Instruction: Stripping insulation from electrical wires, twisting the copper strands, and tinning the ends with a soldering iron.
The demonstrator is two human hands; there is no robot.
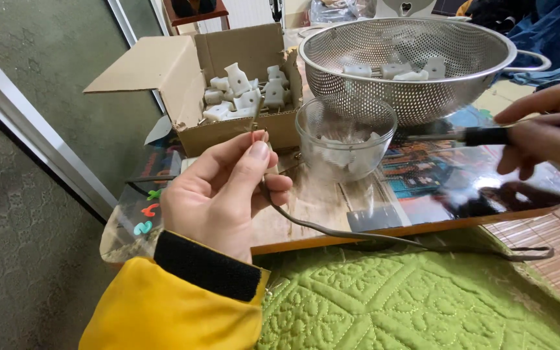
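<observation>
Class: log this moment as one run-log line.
left hand: pinches wire | right hand: holds screwdriver | ahead: glass bowl, colander, box of white parts

We see a yellow sleeve with a black cuff, and a green quilted cloth stitched in leaf patterns. At the table's far edge, a brown cardboard box holds white pieces — beside it a silver mesh colander and a clear glass bowl. The tabletop is glossy — printed with colourful pictures.
</observation>
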